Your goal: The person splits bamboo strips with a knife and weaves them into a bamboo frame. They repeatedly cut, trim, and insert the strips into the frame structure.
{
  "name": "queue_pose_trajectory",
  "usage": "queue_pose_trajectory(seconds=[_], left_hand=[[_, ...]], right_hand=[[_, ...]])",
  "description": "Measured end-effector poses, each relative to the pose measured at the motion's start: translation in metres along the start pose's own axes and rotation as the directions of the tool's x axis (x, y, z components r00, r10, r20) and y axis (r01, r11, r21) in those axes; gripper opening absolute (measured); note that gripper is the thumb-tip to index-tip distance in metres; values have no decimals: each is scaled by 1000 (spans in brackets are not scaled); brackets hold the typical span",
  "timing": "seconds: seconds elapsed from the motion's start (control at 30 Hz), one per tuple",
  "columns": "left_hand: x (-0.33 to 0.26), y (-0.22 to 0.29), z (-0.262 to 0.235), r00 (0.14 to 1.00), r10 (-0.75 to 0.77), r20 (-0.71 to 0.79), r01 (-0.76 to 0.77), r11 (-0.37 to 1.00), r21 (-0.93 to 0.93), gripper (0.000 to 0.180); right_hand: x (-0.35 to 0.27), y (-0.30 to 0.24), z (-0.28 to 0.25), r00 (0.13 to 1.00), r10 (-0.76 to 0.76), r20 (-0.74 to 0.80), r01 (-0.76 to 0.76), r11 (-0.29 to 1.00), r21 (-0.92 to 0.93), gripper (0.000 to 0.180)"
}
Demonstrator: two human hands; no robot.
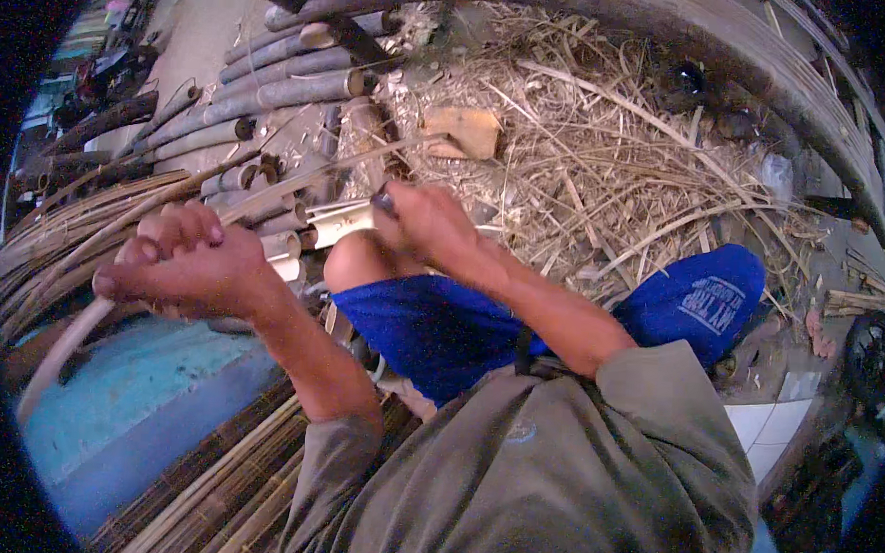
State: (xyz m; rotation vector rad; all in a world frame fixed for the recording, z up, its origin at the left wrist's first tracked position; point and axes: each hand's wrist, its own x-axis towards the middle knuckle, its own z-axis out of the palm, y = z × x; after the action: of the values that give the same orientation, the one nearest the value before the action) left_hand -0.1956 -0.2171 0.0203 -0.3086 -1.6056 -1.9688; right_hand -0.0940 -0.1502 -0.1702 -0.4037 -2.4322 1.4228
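Observation:
My left hand (194,268) is closed around a pale bamboo strip (68,349). One end of the strip bends down toward the lower left, and a long straight length (310,174) runs away on the far side of the hand. Above my bent knee, my right hand (430,222) is closed on a dark-handled tool (383,204); I cannot make out its blade. Just beyond the knee lies a split bamboo piece (342,222) with its pale inside showing. A yellowish wooden block (467,131) sits among the shavings past my right hand.
Cut bamboo poles (283,91) lie stacked at the far left, above a bundle of long strips (104,211). Shavings (603,155) cover the floor at far right. A blue ledge (136,393) and more bamboo strips (221,474) are at near left. A large trunk (761,73) crosses the back.

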Motion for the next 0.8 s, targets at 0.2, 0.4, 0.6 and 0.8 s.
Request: queue_pose_trajectory(seconds=[0.2,0.4,0.6,0.8], left_hand=[[13,-7,5,997,81,-19,-80,996,51,62],[29,-21,2,987,157,15,-158,983,96,64],[60,-38,-5,990,72,-123,-62,995,79,65],[64,-42,-4,993,117,-5,-116,989,89,63]], right_hand=[[26,31,0,988,157,-14,-157,979,-127,32],[26,14,5,997,10,83,-3,996,-86,28],[39,99,26,967,245,75,-234,964,-130,32],[52,90,25,914,372,163,-338,919,-203,30]])
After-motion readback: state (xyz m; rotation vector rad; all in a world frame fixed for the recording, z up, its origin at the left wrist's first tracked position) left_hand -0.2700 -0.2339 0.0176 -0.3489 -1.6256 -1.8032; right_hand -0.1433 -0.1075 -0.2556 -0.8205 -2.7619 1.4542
